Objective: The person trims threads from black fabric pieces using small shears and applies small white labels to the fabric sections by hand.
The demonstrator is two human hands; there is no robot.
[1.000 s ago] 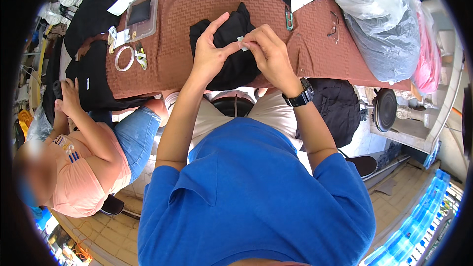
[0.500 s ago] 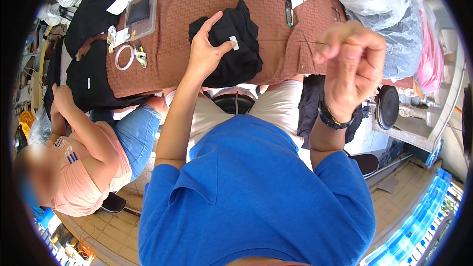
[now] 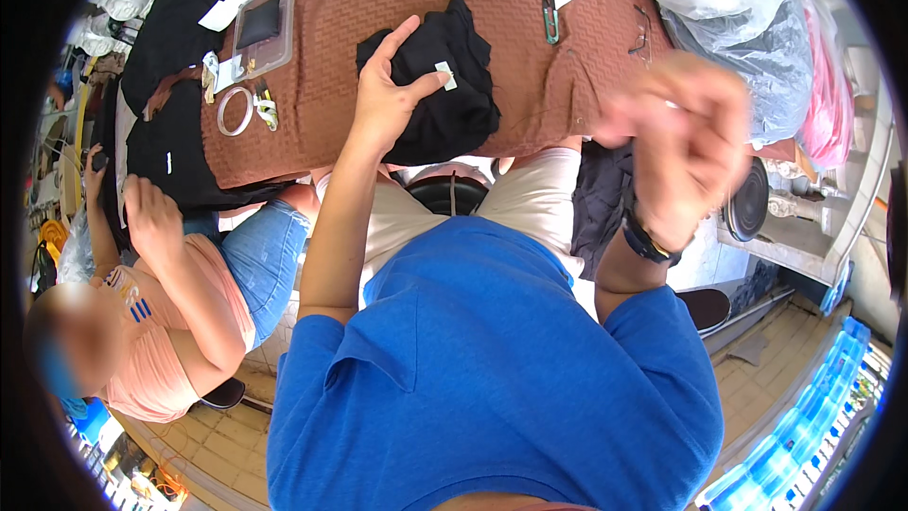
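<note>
My left hand (image 3: 388, 109) rests on a bunched black cloth (image 3: 445, 123) at the table's near edge. Its thumb presses beside a small white label (image 3: 445, 75) on the cloth, and the index finger stretches away over the fabric. The other fingers are partly hidden. Raised to the right of the cloth, my right hand (image 3: 686, 147) is blurred, its fingertips pinched together. A thin, faint thread (image 3: 567, 114) hangs slack between the cloth and this hand. Whether a needle is in the pinch, I cannot make out.
A brown cover (image 3: 331, 38) lies over the table. On it are a clear plastic box (image 3: 287, 47), a white ring (image 3: 226, 123), a green safety pin (image 3: 551, 23) and glasses (image 3: 643, 33). Plastic-wrapped bundles (image 3: 757, 47) stand right. A co-worker (image 3: 170, 322) sits left beside black fabric.
My right hand has shifted slightly to the right and blurred; the thread, taut before, now sags. My left hand stays on the cloth. The co-worker's hands have moved apart.
</note>
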